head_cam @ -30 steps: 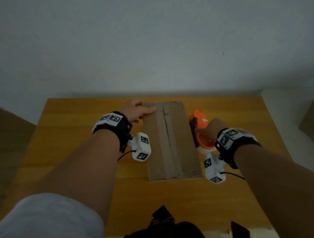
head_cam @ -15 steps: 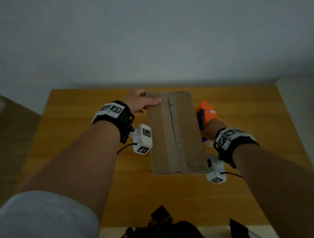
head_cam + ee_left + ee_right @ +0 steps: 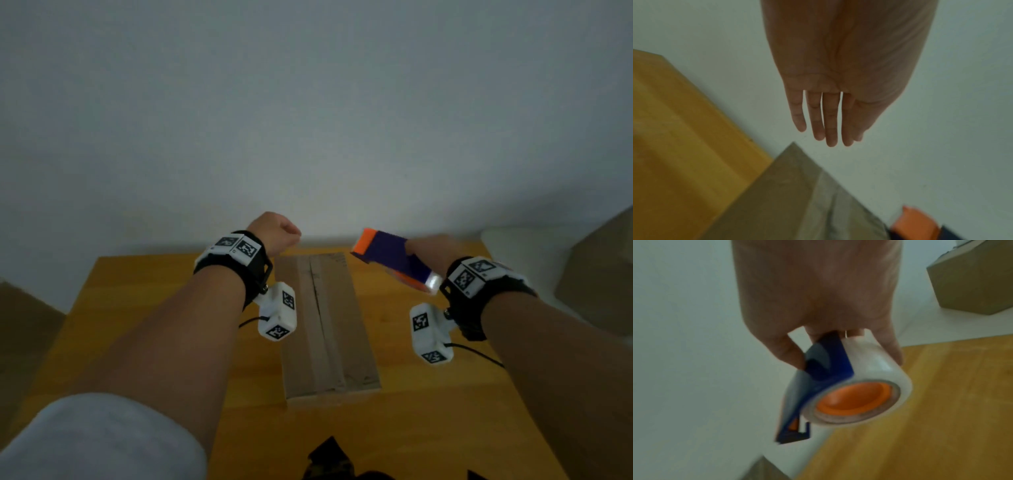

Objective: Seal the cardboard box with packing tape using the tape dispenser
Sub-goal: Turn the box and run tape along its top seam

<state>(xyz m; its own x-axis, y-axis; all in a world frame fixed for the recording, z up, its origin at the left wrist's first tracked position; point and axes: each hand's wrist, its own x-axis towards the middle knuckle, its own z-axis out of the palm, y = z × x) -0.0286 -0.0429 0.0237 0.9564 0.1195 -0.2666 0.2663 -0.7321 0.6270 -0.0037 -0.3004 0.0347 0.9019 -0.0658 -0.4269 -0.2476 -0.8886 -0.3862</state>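
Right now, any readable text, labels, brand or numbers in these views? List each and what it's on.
No readable words or numbers.
Wrist bands and the white camera blocks: black-and-white square fiducial patterns, no letters.
Cardboard box: faint dark marks at its far right corner, too small and blurred to read.
Tape dispenser in the right hand: no label shows; tape roll blurred.
Left hand: holds nothing.

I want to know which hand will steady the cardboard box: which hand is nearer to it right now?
Left. The left hand hovers open just above the cardboard box's far left corner; the right hand is off to the box's right, gripping the tape dispenser.
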